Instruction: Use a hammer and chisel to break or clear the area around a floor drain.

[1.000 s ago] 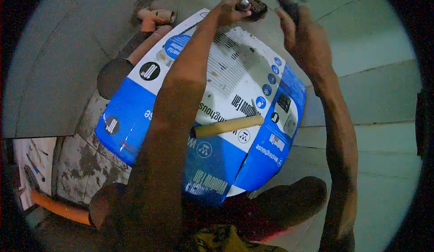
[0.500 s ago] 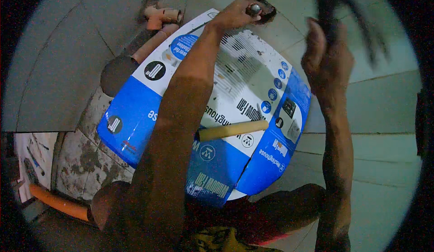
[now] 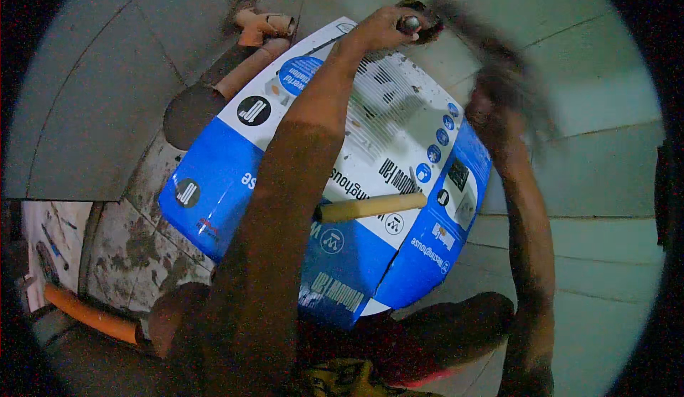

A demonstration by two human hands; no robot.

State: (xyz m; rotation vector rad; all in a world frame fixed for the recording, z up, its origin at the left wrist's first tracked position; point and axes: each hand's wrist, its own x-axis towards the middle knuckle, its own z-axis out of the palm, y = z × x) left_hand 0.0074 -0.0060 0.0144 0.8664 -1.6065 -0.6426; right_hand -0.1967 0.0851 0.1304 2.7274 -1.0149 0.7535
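My left hand [image 3: 388, 28] is wrapped round a chisel [image 3: 411, 24] seen nearly end-on, its round metal top showing. The chisel's lower end is hidden by the hand, beside a rough dark broken hole [image 3: 429, 32] in the tiled surface. My right hand [image 3: 493, 108] is closed on a dark hammer [image 3: 474, 30], smeared by motion, whose head reaches close to the chisel's top at the upper right. Below my left arm lies a blue and white fan carton [image 3: 385, 254]. A short cream-coloured tube [image 3: 374, 207] rests across it.
An orange-brown pipe tee [image 3: 263, 27] and a length of pipe [image 3: 253, 68] lie at the upper left beside the carton. Another orange pipe [image 3: 92, 315] is at the lower left, near a white sheet with tools [image 3: 53, 244]. Dirty tiles [image 3: 135, 254] run along the carton's left side.
My right hand has swung the hammer down and to the left, toward the chisel. The left hand keeps its hold on the chisel; the whole view has shifted slightly.
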